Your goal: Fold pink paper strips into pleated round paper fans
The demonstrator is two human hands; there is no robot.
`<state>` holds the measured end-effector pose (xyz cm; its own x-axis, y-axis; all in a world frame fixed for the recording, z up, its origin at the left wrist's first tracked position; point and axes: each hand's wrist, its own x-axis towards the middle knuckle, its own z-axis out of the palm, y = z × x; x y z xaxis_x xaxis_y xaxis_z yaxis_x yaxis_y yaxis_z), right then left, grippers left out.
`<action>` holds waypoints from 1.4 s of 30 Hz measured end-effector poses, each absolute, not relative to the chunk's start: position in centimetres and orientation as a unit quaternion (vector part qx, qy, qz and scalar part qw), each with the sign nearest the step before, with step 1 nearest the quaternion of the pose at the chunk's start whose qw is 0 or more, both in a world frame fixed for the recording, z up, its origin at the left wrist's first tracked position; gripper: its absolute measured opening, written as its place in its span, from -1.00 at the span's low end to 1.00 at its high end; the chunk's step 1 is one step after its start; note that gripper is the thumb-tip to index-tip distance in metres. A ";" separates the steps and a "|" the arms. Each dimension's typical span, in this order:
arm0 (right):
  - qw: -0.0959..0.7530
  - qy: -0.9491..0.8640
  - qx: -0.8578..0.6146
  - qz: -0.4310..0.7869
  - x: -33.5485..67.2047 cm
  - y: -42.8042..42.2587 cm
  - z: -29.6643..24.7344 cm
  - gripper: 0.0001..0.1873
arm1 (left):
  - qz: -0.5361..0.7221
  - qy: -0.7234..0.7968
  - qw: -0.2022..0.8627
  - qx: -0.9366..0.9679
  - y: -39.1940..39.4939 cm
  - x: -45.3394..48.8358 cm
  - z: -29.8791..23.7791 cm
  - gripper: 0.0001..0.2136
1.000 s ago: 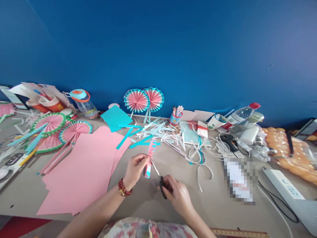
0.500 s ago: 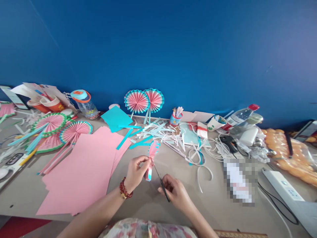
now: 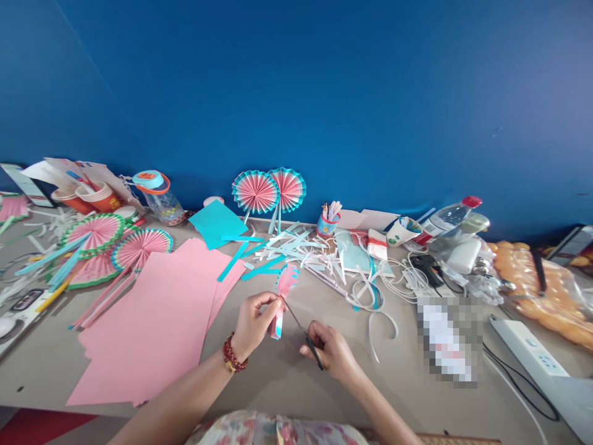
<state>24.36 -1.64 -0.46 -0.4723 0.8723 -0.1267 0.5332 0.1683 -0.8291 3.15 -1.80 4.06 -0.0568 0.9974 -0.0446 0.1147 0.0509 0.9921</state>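
Note:
My left hand (image 3: 257, 318) pinches a pleated paper strip (image 3: 288, 279) at its middle. The strip is pink with blue edges; its upper end fans out slightly and its lower end is folded flat. Dark-handled scissors (image 3: 308, 340) are in my right hand (image 3: 331, 349), with the fingers around the handles. Their blades point up and left, and the tips meet the strip close to my left fingertips. Whether the blades are cutting into the paper I cannot tell.
Pink paper sheets (image 3: 152, 321) lie left of my hands. Paper scraps (image 3: 287, 247) are heaped ahead, below two finished paper fans (image 3: 256, 191). A power strip (image 3: 532, 346), cables and a plastic bottle (image 3: 447, 219) are on the right. A blue wall (image 3: 296, 93) stands behind.
My right hand and the scissors' handles have shifted slightly to the right. The left hand keeps its pinch on the strip in nearly the same place.

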 end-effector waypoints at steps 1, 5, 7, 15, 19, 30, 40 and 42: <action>0.195 -0.739 -0.473 0.439 24.4 -1.6 -0.4 -0.37 | 0.471 0.553 0.467 0.505 -1.8 3.2 4.1 -0.69; 0.197 -0.745 -0.443 0.458 24.4 -1.5 0.0 -0.40 | 0.470 0.554 0.454 0.516 -1.8 3.2 4.3 -0.71; 0.200 -0.747 -0.429 0.466 24.3 -1.4 0.3 -0.41 | 0.468 0.556 0.449 0.520 -1.8 3.3 4.2 -0.71; 0.211 -0.741 -0.429 0.472 24.4 -0.2 0.2 -0.30 | 0.472 0.550 0.452 0.520 -1.8 2.9 4.3 -0.71; 0.217 -0.741 -0.447 0.451 24.4 0.1 -0.1 -0.26 | 0.470 0.549 0.457 0.518 -1.7 2.9 4.5 -0.70; 0.216 -0.745 -0.413 0.477 24.0 0.6 0.7 -0.29 | 0.469 0.552 0.425 0.543 -1.8 2.9 4.7 -0.74; 0.207 -0.735 -0.405 0.504 23.8 0.6 1.1 -0.29 | 0.460 0.551 0.422 0.554 -1.7 2.7 4.8 -0.73; 0.215 -0.729 -0.410 0.504 23.7 0.7 0.9 -0.27 | 0.458 0.552 0.420 0.556 -1.8 2.9 4.6 -0.74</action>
